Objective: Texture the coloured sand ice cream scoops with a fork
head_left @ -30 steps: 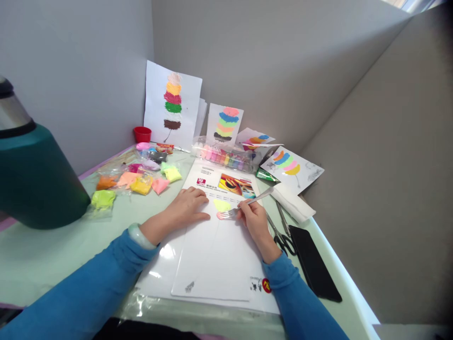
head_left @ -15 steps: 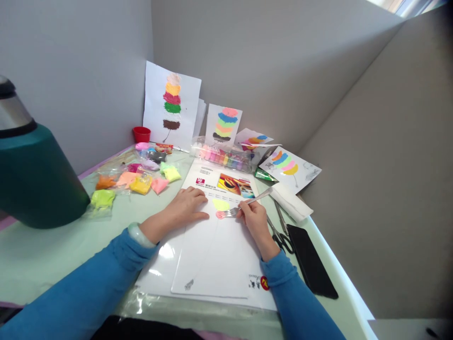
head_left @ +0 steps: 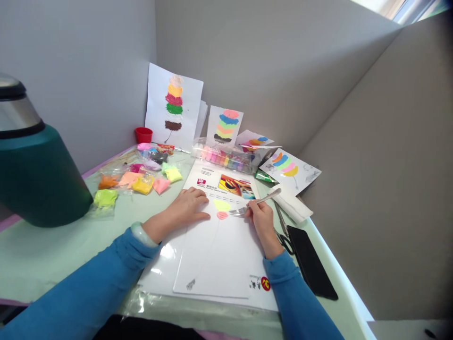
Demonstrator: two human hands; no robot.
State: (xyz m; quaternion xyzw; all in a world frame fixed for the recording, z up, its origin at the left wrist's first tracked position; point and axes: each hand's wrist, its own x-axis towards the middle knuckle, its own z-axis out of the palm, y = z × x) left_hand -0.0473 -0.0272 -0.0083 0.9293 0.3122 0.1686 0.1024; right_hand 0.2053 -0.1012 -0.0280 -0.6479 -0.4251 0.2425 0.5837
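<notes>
My right hand [head_left: 261, 218] is closed round the handle of a metal fork [head_left: 244, 210]. The fork's tines point left, just short of a small pink clay piece [head_left: 222, 215] that shows line marks. Above the pink piece lies a flat yellow clay piece [head_left: 222, 205]. Both are on a white sheet of paper [head_left: 212, 264] with a faint line running down from the pink clay. My left hand [head_left: 189, 208] rests flat on the left side of the paper, fingers stretched out, holding nothing.
Bags of coloured clay [head_left: 141, 183] lie at the left, near a large teal bottle [head_left: 42, 174]. Pictures of coloured layers [head_left: 173, 104] lean at the back beside a red cup [head_left: 143, 135]. At the right are scissors [head_left: 286, 243], a black phone-like slab [head_left: 313, 264] and a white tissue [head_left: 293, 205].
My right hand has drawn the fork slightly to the right, off the pink clay, whose line marks now show. My left hand stays on the paper.
</notes>
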